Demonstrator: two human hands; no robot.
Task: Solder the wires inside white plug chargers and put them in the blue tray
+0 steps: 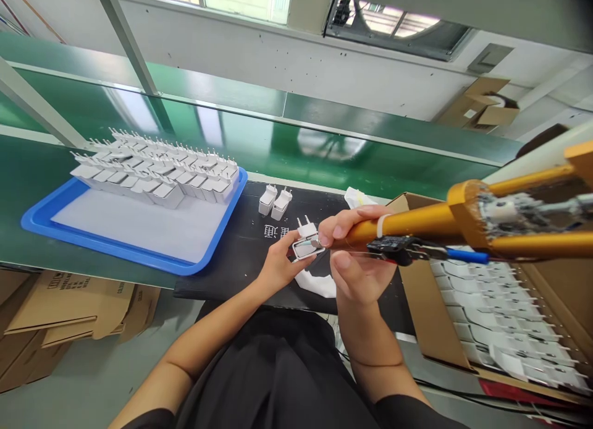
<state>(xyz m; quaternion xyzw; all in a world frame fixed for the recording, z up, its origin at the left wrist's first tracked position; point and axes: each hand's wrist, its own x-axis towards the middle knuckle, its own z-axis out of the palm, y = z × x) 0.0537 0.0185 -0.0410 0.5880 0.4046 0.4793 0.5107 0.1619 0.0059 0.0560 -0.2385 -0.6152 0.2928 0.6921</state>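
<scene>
My left hand [278, 260] grips a white charger plug [306, 248] by its sides, over the black mat [222, 274]. Its two pins point away from me, and its flat open-looking face is turned up. In my right hand [364, 271] is a gold-coloured handheld tool [412, 225] with a black switch and a blue connector on its side. The tool's metal tip reaches to the charger plug, at its face; whether it presses in is hard to see. Two more white chargers [281, 204] stand on the mat just beyond my left hand.
A blue tray [115, 253] on the left carries rows of white chargers [157, 169], pins up. On the right, an open carton [426, 311] holds many more chargers [504, 318]. White pads [317, 284] lie on the mat. Flattened cardboard [74, 302] sits below, left.
</scene>
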